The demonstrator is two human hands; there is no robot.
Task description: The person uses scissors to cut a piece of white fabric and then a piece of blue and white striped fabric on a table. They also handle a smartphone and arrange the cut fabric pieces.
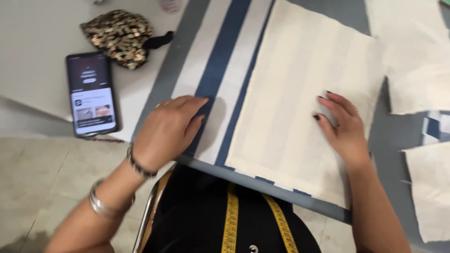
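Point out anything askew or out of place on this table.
The cream fabric panel lies slanted across the blue-and-white striped cloth, its edges not following the stripes. Both hands rest flat: left hand on the stripes, right hand on the panel.

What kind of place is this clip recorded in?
Probably a sewing or tailoring workspace. A yellow measuring tape hangs at the person's front, both hands press flat on a cream fabric panel over striped cloth, and more cut cream pieces lie alongside.

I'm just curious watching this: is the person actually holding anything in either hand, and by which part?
Nothing is gripped. The left hand lies flat on the striped fabric; the right hand presses flat on the cream cloth piece.
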